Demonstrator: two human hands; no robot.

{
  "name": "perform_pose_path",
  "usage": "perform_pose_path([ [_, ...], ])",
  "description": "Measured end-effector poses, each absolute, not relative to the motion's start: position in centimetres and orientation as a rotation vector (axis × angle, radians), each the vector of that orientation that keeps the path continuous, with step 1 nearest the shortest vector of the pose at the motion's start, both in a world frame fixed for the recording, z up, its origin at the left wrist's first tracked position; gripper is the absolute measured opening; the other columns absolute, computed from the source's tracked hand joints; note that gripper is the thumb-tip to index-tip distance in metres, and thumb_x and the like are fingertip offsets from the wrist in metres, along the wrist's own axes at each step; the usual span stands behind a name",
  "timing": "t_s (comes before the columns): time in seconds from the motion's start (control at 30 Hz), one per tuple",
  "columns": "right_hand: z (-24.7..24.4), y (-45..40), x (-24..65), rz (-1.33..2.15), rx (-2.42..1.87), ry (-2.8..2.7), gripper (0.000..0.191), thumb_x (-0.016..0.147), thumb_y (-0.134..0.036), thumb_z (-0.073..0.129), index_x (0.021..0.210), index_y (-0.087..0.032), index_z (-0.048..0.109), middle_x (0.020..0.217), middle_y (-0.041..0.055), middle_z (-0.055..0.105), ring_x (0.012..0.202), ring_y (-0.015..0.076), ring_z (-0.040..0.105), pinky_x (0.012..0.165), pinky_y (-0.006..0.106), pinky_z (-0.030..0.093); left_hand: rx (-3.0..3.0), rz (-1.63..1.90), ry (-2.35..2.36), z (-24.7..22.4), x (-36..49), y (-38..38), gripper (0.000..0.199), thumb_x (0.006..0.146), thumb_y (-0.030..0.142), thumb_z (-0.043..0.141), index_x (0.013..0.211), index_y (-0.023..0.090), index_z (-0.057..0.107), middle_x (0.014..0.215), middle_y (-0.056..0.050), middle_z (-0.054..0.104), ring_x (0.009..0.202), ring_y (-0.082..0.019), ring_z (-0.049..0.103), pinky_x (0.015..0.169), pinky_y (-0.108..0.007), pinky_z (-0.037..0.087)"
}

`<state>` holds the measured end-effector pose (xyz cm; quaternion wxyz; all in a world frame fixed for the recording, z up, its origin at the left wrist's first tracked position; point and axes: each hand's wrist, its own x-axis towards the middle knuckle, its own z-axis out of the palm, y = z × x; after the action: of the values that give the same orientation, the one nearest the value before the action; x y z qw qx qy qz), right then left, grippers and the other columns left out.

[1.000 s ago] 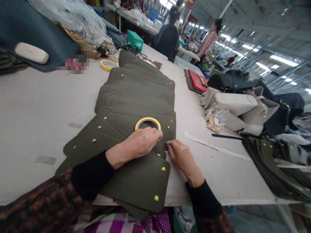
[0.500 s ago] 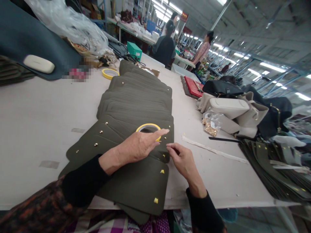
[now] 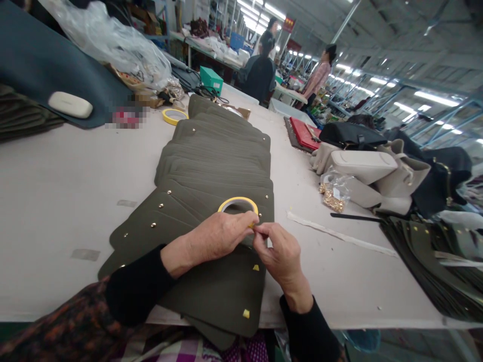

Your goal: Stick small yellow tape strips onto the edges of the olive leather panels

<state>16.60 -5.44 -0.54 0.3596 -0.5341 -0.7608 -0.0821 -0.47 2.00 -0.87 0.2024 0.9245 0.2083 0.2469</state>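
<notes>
Over a fanned stack of dark olive panels (image 3: 215, 158) with small metal studs, my left hand (image 3: 222, 234) is closed on a yellow tape roll (image 3: 238, 200), gripping its near edge. The roll's far rim shows above my fingers. My right hand (image 3: 278, 249) meets it at the panels' right edge, thumb and forefinger pinched at the roll's near side; what they hold is too small to make out. Two bits of yellow tape (image 3: 246, 313) stick to the nearest panel, along its right side.
A second yellow tape roll (image 3: 174, 116) lies behind the stack, near a green box (image 3: 211, 80). To the right are beige bags (image 3: 364, 166), a bag of gold hardware (image 3: 334, 197), a white strip (image 3: 339, 234) and more olive pieces (image 3: 422, 261). People are in the background.
My left hand's fingers have closed on the tape roll, and its thumb side has drawn back toward me. My right hand has moved left, so the fingertips of both hands now meet.
</notes>
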Motion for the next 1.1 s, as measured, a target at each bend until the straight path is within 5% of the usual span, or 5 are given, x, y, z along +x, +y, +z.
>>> perform_pose_path([
  [0.17,-1.1,-5.6,16.2,-0.188,-1.473,-1.822,0.012,0.079,-0.012,0.056,0.078,-0.019,0.065,0.064,-0.0002,0.066,0.056,0.0112,0.059,0.058,0.023,0.047,2.675,0.684,0.636,-0.7,-0.3,2.0,0.015,0.095,0.017,0.039,0.094,0.017,0.054,0.082,-0.002,0.062,0.077,-0.014,0.062,0.069,-0.023,0.048],
  [0.4,-1.1,-4.7,15.0,0.713,-1.567,-1.149,0.012,0.075,-0.028,0.064,0.071,-0.016,0.066,0.053,-0.0018,0.063,0.046,0.0117,0.058,0.047,0.022,0.048,2.829,0.96,0.684,-1.4,0.1,1.9,0.022,0.094,0.017,0.034,0.083,0.017,0.053,0.072,-0.002,0.057,0.064,-0.015,0.056,0.056,-0.025,0.044],
  [0.63,-3.3,-2.6,18.3,0.961,-1.54,-0.736,0.024,0.063,-0.034,0.077,0.069,-0.013,0.067,0.053,-0.0019,0.06,0.046,0.0102,0.057,0.045,0.023,0.053,2.804,0.949,0.757,-2.2,0.8,1.2,0.015,0.094,0.017,0.041,0.085,0.017,0.052,0.074,0.0,0.058,0.068,-0.015,0.056,0.062,-0.026,0.046],
  [0.83,-3.7,-2.2,20.0,0.883,-1.69,-1.001,0.031,0.07,-0.043,0.072,0.078,-0.013,0.07,0.063,0.0017,0.066,0.054,0.0121,0.062,0.052,0.024,0.056,2.965,0.523,0.854,-2.4,1.2,2.2,0.01,0.092,0.015,0.046,0.086,0.017,0.054,0.082,-0.004,0.06,0.077,-0.021,0.056,0.063,-0.031,0.048],
  [1.1,-3.4,-1.8,19.2,0.454,-1.861,-1.465,0.023,0.083,-0.036,0.056,0.076,-0.018,0.068,0.065,0.0031,0.069,0.057,0.0163,0.063,0.057,0.027,0.051,2.941,0.471,0.877,-2.5,1.2,1.9,0.01,0.092,0.015,0.045,0.087,0.018,0.054,0.083,-0.004,0.059,0.078,-0.021,0.054,0.064,-0.032,0.048],
])
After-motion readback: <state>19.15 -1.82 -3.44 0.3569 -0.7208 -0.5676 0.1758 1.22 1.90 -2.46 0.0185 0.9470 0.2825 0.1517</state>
